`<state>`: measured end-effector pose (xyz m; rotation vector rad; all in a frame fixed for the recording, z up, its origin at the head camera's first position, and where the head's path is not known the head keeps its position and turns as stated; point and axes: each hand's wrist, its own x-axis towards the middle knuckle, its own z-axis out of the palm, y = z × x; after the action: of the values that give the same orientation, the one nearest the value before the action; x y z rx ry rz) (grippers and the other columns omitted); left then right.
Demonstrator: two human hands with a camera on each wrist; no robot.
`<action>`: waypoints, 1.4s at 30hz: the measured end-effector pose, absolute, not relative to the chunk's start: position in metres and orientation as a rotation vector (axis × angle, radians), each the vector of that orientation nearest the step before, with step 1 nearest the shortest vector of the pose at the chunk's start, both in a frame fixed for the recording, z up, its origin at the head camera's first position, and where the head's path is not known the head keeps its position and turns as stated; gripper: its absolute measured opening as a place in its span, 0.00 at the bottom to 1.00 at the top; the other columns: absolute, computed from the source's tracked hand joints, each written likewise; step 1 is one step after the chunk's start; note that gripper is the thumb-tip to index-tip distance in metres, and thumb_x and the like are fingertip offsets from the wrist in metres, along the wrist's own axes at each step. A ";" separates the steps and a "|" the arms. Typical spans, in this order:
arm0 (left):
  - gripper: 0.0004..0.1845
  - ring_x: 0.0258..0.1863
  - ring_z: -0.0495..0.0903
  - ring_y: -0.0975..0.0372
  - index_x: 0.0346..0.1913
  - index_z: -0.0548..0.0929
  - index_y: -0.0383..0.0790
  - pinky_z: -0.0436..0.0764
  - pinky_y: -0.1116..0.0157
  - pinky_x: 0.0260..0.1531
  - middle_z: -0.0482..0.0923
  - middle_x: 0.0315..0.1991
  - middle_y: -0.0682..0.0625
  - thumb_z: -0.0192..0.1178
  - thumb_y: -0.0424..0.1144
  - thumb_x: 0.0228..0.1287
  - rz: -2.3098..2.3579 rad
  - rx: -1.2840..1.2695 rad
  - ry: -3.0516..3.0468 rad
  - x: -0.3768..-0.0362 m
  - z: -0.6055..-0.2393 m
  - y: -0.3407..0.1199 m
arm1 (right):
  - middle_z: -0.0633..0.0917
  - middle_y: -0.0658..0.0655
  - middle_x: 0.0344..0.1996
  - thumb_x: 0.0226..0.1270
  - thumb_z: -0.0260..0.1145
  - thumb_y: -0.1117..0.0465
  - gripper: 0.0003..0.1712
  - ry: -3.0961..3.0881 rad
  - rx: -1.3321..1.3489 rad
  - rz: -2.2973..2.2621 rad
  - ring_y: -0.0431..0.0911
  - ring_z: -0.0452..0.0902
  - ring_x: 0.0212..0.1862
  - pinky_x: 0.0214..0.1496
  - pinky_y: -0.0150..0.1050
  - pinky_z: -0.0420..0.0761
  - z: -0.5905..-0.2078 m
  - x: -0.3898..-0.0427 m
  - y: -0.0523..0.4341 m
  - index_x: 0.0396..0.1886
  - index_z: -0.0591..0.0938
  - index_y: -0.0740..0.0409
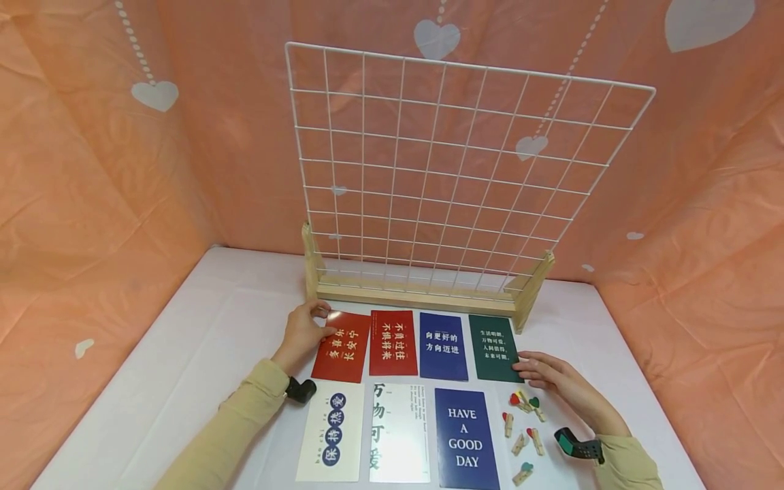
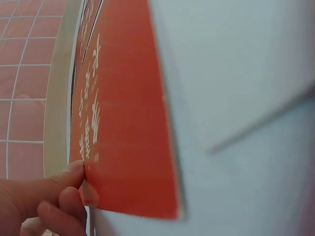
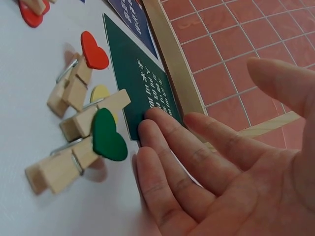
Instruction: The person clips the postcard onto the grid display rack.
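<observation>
With thumb and fingers, my left hand pinches the left edge of a red card printed with white characters. In the left wrist view the thumb lies at a corner of that card, its fingers curled at the edge. My right hand has its fingers extended, fingertips at the lower right edge of a dark green card. Between the two lie a second red card and a blue card. Close to the right hand are several wooden clothespins with hearts, among them one with a green heart.
A white wire grid stands on a wooden base behind the cards. Nearer the front lie a cream card, a white card and a blue "HAVE A GOOD DAY" card. Orange cloth surrounds the white table.
</observation>
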<state>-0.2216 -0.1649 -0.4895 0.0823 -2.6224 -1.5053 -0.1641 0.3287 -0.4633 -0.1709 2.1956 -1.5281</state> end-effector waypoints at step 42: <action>0.19 0.28 0.76 0.68 0.45 0.79 0.22 0.77 0.75 0.28 0.81 0.33 0.38 0.70 0.25 0.49 -1.784 0.123 -2.502 -0.226 -0.479 -0.182 | 0.76 0.67 0.58 0.76 0.51 0.50 0.33 2.247 -0.114 -1.502 0.52 0.77 0.53 0.52 0.36 0.79 -0.458 -0.155 0.336 0.68 0.62 0.72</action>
<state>-0.2258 -0.1824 -0.4787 0.1230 -2.5024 -1.7839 -0.1554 0.3364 -0.4583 -0.1135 2.2473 -1.5021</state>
